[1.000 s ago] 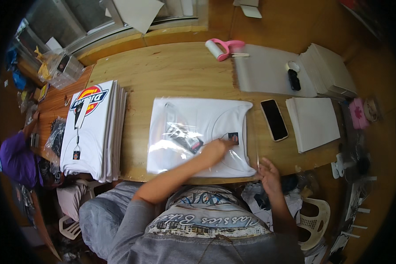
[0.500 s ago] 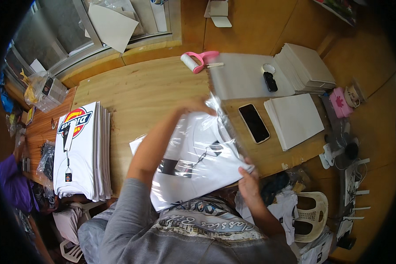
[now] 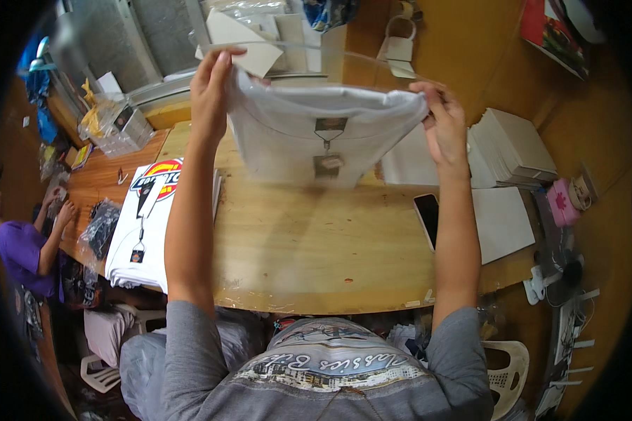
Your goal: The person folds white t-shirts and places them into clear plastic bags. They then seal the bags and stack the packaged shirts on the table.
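Observation:
A folded white T-shirt (image 3: 281, 137) in a clear plastic bag (image 3: 344, 59) hangs raised above the far part of the wooden table (image 3: 302, 245). My left hand (image 3: 212, 88) is closed on the bag's upper left corner, thumb and fingers pinching it. At the upper right corner my right hand (image 3: 444, 119) grips the bag and shirt edge. Dark tags show through the plastic at the shirt's middle, slightly blurred. Beside my left forearm lies a stack of folded white T-shirts (image 3: 123, 245) with a colourful print and a hanging black tag, partly hidden by that arm.
A phone (image 3: 424, 210) lies partly behind my right forearm, near white sheets (image 3: 505, 224) and a paper stack (image 3: 519, 151). A pink container (image 3: 562, 203) stands farther right. A person in a purple top (image 3: 24, 252) is at far left; a plastic chair (image 3: 505, 372) stands lower right.
Both hands have lifted the bagged T-shirt from near the table's front edge up and away from me. My right hand has risen far, and the bag now hangs spread between both hands.

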Demonstrator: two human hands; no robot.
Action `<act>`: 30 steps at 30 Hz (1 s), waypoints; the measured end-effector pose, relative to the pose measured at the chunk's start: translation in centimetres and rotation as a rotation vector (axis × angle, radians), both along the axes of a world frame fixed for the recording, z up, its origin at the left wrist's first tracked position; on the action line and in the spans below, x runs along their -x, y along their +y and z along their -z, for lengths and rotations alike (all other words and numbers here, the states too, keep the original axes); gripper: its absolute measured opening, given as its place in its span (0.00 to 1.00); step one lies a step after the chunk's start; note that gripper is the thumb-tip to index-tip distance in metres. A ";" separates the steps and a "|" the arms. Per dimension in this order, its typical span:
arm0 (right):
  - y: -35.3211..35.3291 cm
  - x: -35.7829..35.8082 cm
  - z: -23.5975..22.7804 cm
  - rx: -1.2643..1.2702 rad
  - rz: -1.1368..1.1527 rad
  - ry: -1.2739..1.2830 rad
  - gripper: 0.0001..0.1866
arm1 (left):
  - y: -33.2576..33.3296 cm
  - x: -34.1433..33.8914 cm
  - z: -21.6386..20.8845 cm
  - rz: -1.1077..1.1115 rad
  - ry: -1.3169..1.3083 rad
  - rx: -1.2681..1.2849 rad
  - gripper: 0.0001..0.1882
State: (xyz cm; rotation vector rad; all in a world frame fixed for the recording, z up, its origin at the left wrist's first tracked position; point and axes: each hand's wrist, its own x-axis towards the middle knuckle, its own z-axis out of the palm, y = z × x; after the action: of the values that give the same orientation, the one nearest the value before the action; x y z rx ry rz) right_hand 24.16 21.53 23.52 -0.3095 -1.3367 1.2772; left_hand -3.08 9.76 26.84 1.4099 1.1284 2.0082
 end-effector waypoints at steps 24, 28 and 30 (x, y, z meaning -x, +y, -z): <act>-17.9 10.9 23.9 -0.205 -0.350 -0.990 0.08 | -14.5 -3.9 24.6 -0.039 -0.108 1.084 0.28; -18.6 10.8 23.9 -0.239 -0.336 -0.994 0.09 | -14.8 -3.8 25.5 -0.043 -0.064 1.090 0.32; -18.8 10.8 24.0 -0.293 -0.309 -1.009 0.08 | -14.8 -3.9 25.9 -0.065 0.019 1.096 0.34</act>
State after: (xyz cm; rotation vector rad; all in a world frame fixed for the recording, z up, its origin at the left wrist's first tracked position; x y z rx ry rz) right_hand 13.40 2.69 -0.50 -0.5977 -2.4774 1.1715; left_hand 0.78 -5.01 0.99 0.7858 1.8586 1.0218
